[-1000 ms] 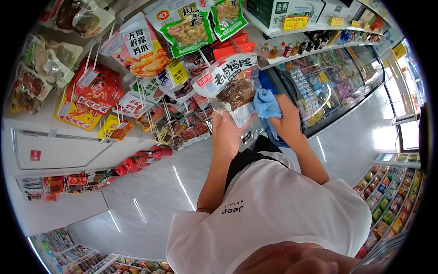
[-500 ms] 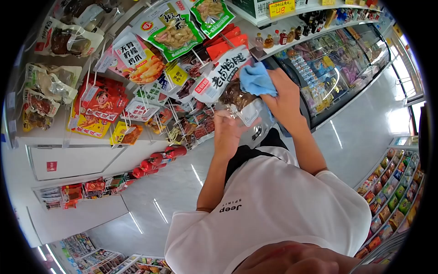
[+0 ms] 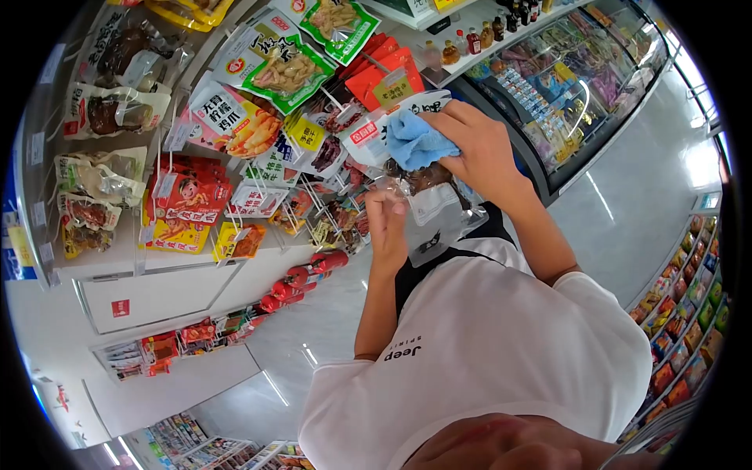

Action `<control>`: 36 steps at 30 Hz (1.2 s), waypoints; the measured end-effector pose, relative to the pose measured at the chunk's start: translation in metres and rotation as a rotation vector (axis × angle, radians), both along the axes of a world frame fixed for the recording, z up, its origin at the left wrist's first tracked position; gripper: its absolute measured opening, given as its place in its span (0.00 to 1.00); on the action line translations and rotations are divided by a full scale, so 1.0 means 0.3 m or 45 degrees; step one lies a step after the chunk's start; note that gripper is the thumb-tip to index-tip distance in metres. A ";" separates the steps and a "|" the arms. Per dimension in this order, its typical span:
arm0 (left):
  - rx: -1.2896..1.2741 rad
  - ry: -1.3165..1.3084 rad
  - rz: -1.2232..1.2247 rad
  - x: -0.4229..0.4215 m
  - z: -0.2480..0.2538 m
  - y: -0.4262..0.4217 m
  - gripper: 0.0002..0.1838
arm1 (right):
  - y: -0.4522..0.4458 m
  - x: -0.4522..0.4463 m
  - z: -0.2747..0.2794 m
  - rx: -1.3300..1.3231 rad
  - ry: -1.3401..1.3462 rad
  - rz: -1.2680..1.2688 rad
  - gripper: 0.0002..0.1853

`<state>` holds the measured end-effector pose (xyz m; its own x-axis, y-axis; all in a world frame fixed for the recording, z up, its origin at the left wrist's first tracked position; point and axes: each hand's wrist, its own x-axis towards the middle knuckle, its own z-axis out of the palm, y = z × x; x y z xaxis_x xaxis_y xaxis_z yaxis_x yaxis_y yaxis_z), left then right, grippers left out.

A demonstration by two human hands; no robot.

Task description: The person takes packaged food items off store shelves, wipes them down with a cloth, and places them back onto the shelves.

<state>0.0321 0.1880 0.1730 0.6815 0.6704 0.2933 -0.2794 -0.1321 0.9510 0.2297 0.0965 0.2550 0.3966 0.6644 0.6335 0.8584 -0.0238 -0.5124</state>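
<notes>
A clear and white snack bag [image 3: 436,205] with black lettering and dark brown meat inside is held in front of my shirt, slightly tilted. My left hand [image 3: 386,223] pinches its lower left edge between thumb and fingers. A crumpled light-blue cloth [image 3: 419,141] is gripped in my right hand [image 3: 478,149], whose fingers press it onto the bag's upper printed part. The cloth hides some of the lettering. Just beyond the bag hang red packets [image 3: 388,78] and a green-edged bag of chicken feet [image 3: 291,74].
Hanging snack packs, including red packets [image 3: 188,192], fill the rack on the left. Small bottles [image 3: 474,41] line a shelf at the top right, above a glass-topped freezer [image 3: 548,102]. Fire extinguishers [image 3: 301,276] stand low at left. Snack shelves [image 3: 681,313] curve along the right.
The cloth in my right hand has moved left across the bag's printed part, covering more lettering. My left hand still grips the lower edge. The whole view has shifted slightly.
</notes>
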 end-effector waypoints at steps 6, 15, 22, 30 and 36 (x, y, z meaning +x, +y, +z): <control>-0.127 -0.121 -0.112 0.020 0.026 -0.011 0.10 | -0.024 0.064 -0.029 0.103 0.111 -0.298 0.26; -0.134 -0.012 -0.242 0.046 0.039 -0.038 0.09 | -0.008 -0.005 -0.005 0.172 0.072 0.041 0.28; -0.230 -0.033 -0.304 0.065 0.010 -0.039 0.11 | 0.006 -0.004 0.074 0.074 -0.164 0.279 0.27; -0.532 -0.197 -0.158 0.087 0.008 0.012 0.23 | 0.036 -0.041 -0.016 -0.160 0.033 0.312 0.23; -0.759 -0.447 -0.176 0.078 -0.036 0.059 0.08 | 0.066 -0.080 -0.074 -0.091 0.099 0.297 0.23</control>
<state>0.0556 0.2056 0.1623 0.7043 0.6995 0.1213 -0.5597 0.4421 0.7009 0.2057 0.1164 0.2327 0.2733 0.7855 0.5553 0.8028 0.1317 -0.5815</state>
